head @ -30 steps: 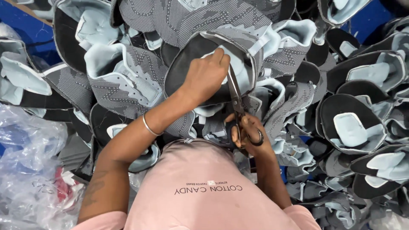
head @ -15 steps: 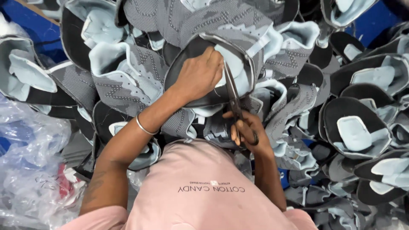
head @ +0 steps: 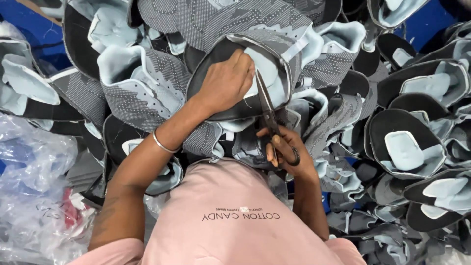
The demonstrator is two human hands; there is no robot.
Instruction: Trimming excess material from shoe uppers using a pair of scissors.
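My left hand (head: 225, 83), with a thin metal bangle on its wrist, is closed on a grey knit shoe upper (head: 287, 49) that has a black inside and a pale blue lining. It holds the upper over a pile. My right hand (head: 289, 152) grips the handles of dark scissors (head: 266, 104). Their blades point up at the pale blue lining, just right of my left fingers. I cannot tell whether the blades are apart. My pink shirt (head: 230, 221) fills the bottom of the view.
Several more grey, black and pale blue shoe uppers (head: 407, 142) are heaped all around. Crumpled clear plastic bags (head: 34, 167) lie at the left. A blue surface (head: 24, 29) shows at the top left and top right.
Both hands keep their hold. The scissors stay at the lining's edge, and the view has shifted only slightly.
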